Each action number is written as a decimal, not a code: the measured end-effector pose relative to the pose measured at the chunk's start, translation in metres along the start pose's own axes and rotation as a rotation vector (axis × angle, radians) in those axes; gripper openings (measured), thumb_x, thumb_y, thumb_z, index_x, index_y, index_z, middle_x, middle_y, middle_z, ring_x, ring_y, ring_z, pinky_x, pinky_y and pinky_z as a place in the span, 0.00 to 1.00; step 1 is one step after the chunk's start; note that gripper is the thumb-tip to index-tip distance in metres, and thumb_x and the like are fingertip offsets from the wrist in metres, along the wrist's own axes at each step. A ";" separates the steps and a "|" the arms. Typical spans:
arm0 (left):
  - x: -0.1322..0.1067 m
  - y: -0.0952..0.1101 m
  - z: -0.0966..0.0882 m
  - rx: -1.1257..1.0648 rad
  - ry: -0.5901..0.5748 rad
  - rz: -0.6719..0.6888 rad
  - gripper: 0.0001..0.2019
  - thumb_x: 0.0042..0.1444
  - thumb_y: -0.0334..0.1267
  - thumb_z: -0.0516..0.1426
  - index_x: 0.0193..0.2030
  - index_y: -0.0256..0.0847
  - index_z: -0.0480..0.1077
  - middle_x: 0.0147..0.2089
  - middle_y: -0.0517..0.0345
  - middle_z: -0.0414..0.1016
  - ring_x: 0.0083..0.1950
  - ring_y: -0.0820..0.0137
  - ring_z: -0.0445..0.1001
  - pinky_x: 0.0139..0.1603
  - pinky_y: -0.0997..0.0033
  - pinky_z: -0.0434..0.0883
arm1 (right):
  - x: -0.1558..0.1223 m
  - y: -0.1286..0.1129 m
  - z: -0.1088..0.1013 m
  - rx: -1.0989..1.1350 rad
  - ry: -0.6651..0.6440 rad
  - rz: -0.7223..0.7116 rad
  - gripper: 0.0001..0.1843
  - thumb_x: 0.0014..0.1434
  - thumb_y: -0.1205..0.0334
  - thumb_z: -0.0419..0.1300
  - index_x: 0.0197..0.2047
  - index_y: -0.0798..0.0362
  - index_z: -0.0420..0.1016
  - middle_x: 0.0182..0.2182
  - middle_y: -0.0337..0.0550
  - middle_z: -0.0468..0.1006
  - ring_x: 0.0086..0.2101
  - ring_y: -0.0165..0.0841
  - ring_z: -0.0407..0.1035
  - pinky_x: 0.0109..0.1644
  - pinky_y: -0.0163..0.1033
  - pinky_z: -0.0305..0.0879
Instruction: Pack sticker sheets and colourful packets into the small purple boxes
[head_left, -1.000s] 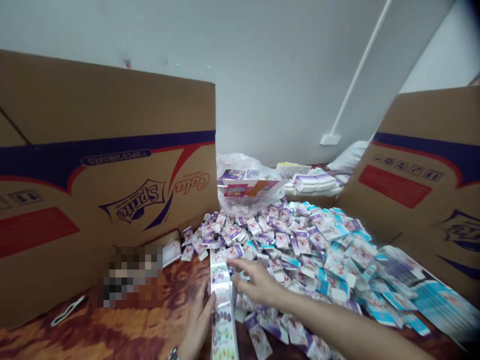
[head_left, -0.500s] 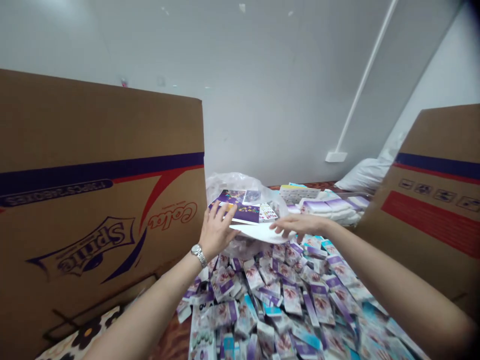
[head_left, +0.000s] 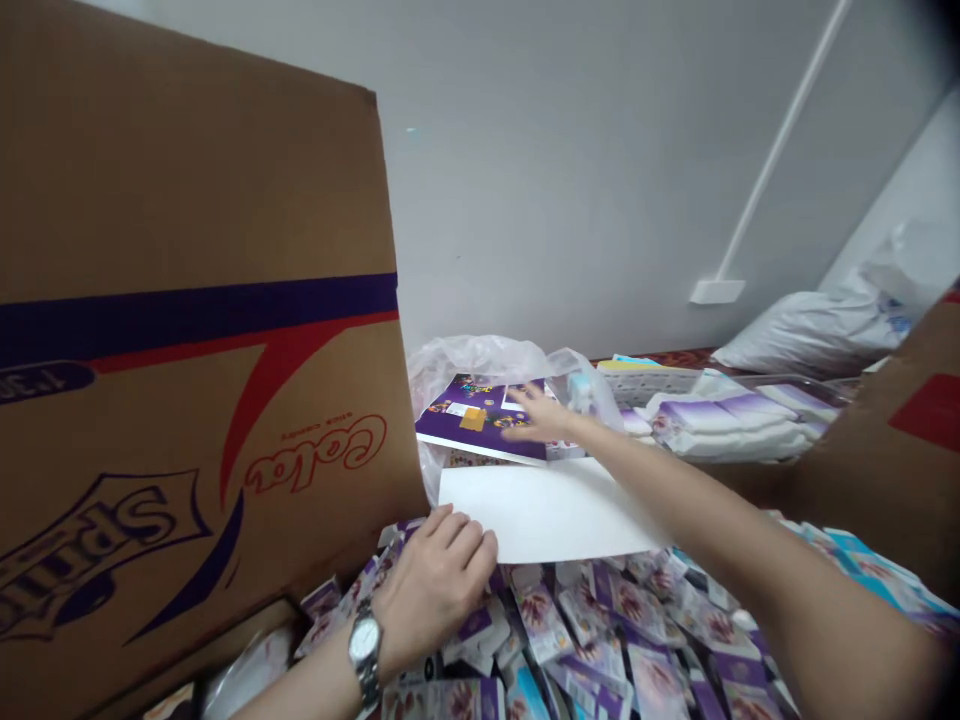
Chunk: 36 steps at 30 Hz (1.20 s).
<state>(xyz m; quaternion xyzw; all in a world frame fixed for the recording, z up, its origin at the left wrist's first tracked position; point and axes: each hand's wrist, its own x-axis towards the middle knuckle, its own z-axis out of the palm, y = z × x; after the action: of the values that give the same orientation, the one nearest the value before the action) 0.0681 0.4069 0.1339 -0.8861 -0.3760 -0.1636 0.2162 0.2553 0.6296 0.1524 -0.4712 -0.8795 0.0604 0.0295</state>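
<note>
My left hand, with a steel wristwatch, lies palm down at the lower left corner of a white sheet, its fingers touching the sheet's edge. The sheet rests over a pile of purple and white printed packets. My right hand reaches past the sheet and lies flat on a purple printed sheet. That sheet sits in a clear plastic bag. The packets under my left hand are hidden.
A tall cardboard panel printed with Sprite and Cola logos rises at the left, and another cardboard panel stands at the right. Stacks of white and purple folded packs lie behind, before a white sack and a wall.
The white sheet now lies lower, over the packets. My left hand has dropped to its corner, and my right hand has moved onto the purple sheet. The view has turned slightly right.
</note>
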 end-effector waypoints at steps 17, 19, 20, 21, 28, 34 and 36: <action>0.046 -0.039 -0.006 0.188 0.346 -0.140 0.15 0.60 0.27 0.46 0.51 0.39 0.67 0.43 0.49 0.73 0.53 0.58 0.67 0.50 0.55 0.68 | -0.022 0.064 0.020 -0.055 0.072 -0.087 0.28 0.57 0.49 0.55 0.61 0.40 0.61 0.57 0.47 0.64 0.51 0.44 0.65 0.53 0.47 0.61; 0.061 -0.048 0.000 0.231 0.383 -0.161 0.17 0.60 0.27 0.47 0.55 0.42 0.65 0.50 0.47 0.70 0.59 0.55 0.62 0.56 0.50 0.63 | -0.024 0.069 0.010 -0.046 0.210 0.018 0.34 0.60 0.51 0.52 0.66 0.43 0.47 0.62 0.53 0.54 0.54 0.48 0.62 0.54 0.51 0.58; 0.068 -0.052 0.005 0.245 0.398 -0.163 0.18 0.60 0.27 0.48 0.56 0.44 0.63 0.53 0.47 0.68 0.61 0.54 0.59 0.58 0.48 0.60 | -0.025 0.073 0.002 -0.050 0.299 0.104 0.36 0.60 0.53 0.52 0.68 0.44 0.41 0.63 0.55 0.50 0.54 0.50 0.61 0.53 0.53 0.58; 0.074 -0.055 0.011 0.251 0.405 -0.163 0.20 0.60 0.27 0.49 0.58 0.45 0.62 0.54 0.47 0.66 0.62 0.54 0.58 0.59 0.47 0.58 | -0.027 0.077 -0.006 -0.056 0.387 0.203 0.39 0.59 0.55 0.53 0.68 0.44 0.37 0.63 0.58 0.49 0.52 0.51 0.62 0.52 0.54 0.59; 0.098 -0.063 0.055 0.126 0.192 -0.162 0.29 0.59 0.27 0.48 0.64 0.61 0.51 0.60 0.50 0.60 0.64 0.54 0.55 0.63 0.44 0.48 | -0.040 0.114 -0.052 -0.089 0.516 0.531 0.21 0.61 0.61 0.50 0.57 0.53 0.65 0.49 0.62 0.65 0.49 0.56 0.62 0.46 0.59 0.60; 0.128 -0.063 0.096 0.018 -0.105 -0.411 0.27 0.60 0.47 0.48 0.65 0.55 0.49 0.68 0.50 0.49 0.67 0.42 0.42 0.60 0.35 0.40 | -0.046 0.126 -0.073 -0.073 0.562 0.641 0.22 0.64 0.56 0.43 0.56 0.58 0.64 0.46 0.64 0.70 0.48 0.52 0.64 0.46 0.54 0.60; 0.136 -0.062 0.109 -0.049 -0.201 -0.469 0.28 0.59 0.52 0.46 0.66 0.54 0.47 0.69 0.49 0.48 0.66 0.40 0.45 0.59 0.33 0.42 | -0.048 0.123 -0.071 -0.063 0.555 0.631 0.26 0.63 0.49 0.46 0.59 0.53 0.60 0.45 0.60 0.72 0.45 0.50 0.67 0.44 0.51 0.62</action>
<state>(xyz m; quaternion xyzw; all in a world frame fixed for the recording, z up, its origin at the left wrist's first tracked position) 0.1262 0.5818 0.1185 -0.7915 -0.5866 -0.1293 0.1124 0.3907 0.6627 0.2066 -0.7165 -0.6520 -0.0899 0.2309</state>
